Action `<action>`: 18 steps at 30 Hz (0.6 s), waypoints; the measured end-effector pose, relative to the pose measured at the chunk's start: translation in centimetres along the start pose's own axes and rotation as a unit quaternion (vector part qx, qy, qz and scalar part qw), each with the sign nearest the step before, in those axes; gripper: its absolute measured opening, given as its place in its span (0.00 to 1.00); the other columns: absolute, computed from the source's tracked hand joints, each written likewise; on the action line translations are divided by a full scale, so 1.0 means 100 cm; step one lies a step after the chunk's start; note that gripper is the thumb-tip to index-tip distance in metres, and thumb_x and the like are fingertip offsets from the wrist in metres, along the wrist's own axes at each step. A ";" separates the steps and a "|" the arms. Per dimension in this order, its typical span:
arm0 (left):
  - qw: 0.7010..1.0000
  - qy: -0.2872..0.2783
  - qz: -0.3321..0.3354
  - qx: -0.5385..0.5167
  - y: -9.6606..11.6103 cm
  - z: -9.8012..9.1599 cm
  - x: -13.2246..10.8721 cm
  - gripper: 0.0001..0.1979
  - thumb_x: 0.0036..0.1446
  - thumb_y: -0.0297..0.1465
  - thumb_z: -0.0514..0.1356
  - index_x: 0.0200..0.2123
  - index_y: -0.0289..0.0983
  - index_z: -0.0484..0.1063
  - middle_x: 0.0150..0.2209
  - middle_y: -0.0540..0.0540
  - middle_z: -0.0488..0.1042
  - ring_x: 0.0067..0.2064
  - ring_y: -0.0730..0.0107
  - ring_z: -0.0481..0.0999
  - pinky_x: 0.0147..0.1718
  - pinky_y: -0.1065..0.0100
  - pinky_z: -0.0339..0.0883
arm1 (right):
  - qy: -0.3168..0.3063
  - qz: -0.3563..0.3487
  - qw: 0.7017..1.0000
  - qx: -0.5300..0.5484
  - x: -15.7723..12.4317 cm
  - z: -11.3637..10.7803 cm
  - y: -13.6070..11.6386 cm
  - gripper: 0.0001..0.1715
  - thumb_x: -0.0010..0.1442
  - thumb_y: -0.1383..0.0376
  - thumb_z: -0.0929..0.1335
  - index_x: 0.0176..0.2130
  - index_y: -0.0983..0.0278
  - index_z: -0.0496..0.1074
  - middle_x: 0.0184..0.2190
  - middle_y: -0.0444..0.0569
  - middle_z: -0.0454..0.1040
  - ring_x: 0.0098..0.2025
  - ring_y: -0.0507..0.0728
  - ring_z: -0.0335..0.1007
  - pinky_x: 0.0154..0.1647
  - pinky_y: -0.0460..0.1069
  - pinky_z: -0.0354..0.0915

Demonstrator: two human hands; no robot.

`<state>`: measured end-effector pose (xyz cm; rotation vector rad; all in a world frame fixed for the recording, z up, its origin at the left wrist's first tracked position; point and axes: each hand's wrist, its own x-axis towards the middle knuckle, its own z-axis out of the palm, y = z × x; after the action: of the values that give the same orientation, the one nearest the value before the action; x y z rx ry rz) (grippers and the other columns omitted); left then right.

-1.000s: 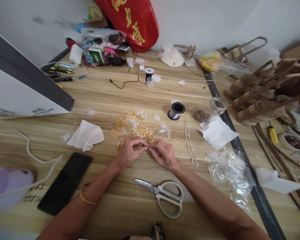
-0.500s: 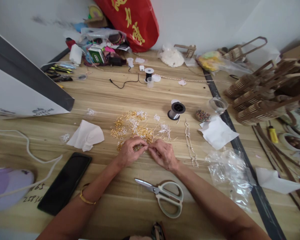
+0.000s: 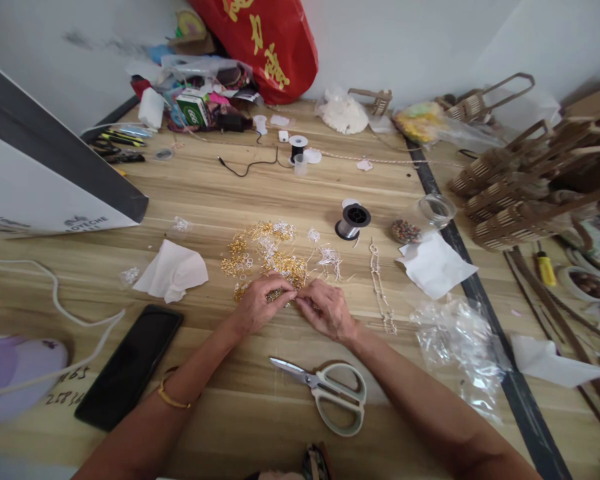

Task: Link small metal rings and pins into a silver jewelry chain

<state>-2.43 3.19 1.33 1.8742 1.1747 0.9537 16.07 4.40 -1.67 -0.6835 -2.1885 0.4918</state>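
Note:
My left hand [image 3: 261,301] and my right hand [image 3: 329,308] meet at the fingertips, each closed in a pinch. Whatever lies between the fingers is too small to make out. Just beyond them spreads a pile of gold and silver jewelry findings [image 3: 283,261], partly hidden by my left hand. Thin silver pins [image 3: 330,260] lie beyond my right hand. A beaded chain [image 3: 377,287] rests to the right of it. Below my hands, scissors [image 3: 320,390] lie with white handles to the right and blades pointing left.
A wire spool [image 3: 353,222] stands beyond my right hand, and a clear jar [image 3: 436,212] with dark beads lies farther right. White paper [image 3: 173,272] and a black phone [image 3: 129,367] are on the left. Clear plastic bags [image 3: 457,347] lie by my right forearm.

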 end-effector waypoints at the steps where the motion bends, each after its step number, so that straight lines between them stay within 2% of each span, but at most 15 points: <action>1: 1.000 -0.001 0.002 -0.001 0.000 0.000 0.000 0.08 0.57 0.31 0.57 0.27 0.35 0.71 0.28 0.47 0.74 0.34 0.68 0.70 0.39 0.66 0.63 | 0.000 -0.001 1.000 0.001 0.000 0.000 0.000 0.05 0.61 0.70 0.64 0.39 0.64 0.66 0.28 0.48 0.69 0.29 0.53 0.63 0.30 0.47 0.62; 18: 1.000 0.004 -0.025 -0.001 0.000 0.001 -0.001 0.05 0.55 0.29 0.58 0.27 0.35 0.71 0.28 0.47 0.74 0.34 0.69 0.71 0.38 0.68 0.64 | -0.001 -0.002 1.000 -0.003 0.000 0.001 0.000 0.04 0.61 0.70 0.64 0.39 0.64 0.66 0.27 0.48 0.69 0.30 0.53 0.64 0.30 0.47 0.61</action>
<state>-2.40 3.09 1.23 1.8330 1.2187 0.9353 16.02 4.33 -1.71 -0.6810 -2.1946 0.4843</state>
